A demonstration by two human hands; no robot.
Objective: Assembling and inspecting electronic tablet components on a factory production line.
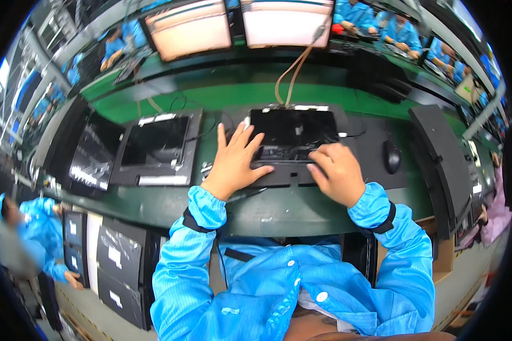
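Observation:
A black display panel (296, 127) lies on a dark work fixture (279, 179) in front of me, with a narrow strip of parts (284, 153) along its near edge. My left hand (235, 162) is open, fingers spread, over the panel's left edge and the fixture. At the near right corner my right hand (340, 172) has its fingers bent and bunched, fingertips at the strip. Anything between those fingertips is too small to make out. A white connector (342, 135) with a thin cable sits at the panel's right edge.
Left stands a second panel (155, 141) on its black holder. A black mouse (391, 157) lies right, beside a dark upright case (445, 165). Beige cables (293, 77) hang at the back below two lit monitors (287, 23). Co-workers in blue sit around; one person (34, 233) is near left.

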